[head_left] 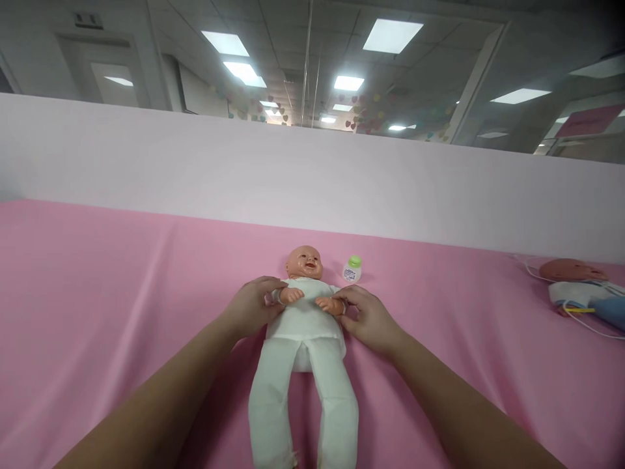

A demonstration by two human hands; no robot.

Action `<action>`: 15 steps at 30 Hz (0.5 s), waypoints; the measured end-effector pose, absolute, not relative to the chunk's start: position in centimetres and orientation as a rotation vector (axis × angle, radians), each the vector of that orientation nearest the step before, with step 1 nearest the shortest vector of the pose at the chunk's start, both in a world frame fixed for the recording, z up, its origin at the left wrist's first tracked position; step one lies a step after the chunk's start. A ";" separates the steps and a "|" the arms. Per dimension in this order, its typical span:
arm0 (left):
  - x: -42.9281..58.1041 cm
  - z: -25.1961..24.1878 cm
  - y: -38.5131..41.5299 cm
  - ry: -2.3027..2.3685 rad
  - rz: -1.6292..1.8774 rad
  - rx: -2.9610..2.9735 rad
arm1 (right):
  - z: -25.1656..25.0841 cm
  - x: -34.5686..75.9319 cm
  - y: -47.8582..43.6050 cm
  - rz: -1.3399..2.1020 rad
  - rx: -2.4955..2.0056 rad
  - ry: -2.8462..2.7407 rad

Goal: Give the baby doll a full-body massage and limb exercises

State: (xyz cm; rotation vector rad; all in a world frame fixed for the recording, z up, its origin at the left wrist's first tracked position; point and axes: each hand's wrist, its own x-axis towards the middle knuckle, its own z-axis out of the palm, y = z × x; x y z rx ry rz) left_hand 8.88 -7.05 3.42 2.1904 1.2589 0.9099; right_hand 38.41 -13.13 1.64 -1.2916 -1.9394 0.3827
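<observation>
A baby doll (306,319) with a white cloth body lies on its back on the pink sheet (146,280), head toward the far wall. My left hand (254,305) is closed around the doll's arm at the left of the picture, near its wrist. On the other side, my right hand (368,318) grips the doll's other arm near the wrist. Both of the doll's small hands rest above its chest, fingers showing. Just beyond my right hand stands a small clear bottle (352,269) with a green cap, beside the doll's head.
At the far right lies a second doll (569,270) in white and blue, with thin white tubing and a yellow strip by it. A low white wall (312,176) runs along the back edge, with glass panes above it.
</observation>
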 end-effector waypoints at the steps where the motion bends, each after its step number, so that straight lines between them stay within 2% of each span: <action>1: 8.8 3.5 -7.0 1.249 0.858 2.259 | 1.6 38.3 -13.2 0.322 -1.280 -2.000; 5: 8.5 3.3 -6.9 1.276 0.708 2.416 | 1.2 38.4 -13.1 0.184 -1.256 -2.125; 10: 8.8 3.0 -7.2 1.274 0.706 2.517 | 0.9 38.1 -13.0 0.072 -1.226 -2.217; 15: 9.0 3.4 -7.3 1.314 0.796 2.362 | 1.1 38.1 -13.1 0.225 -1.266 -2.056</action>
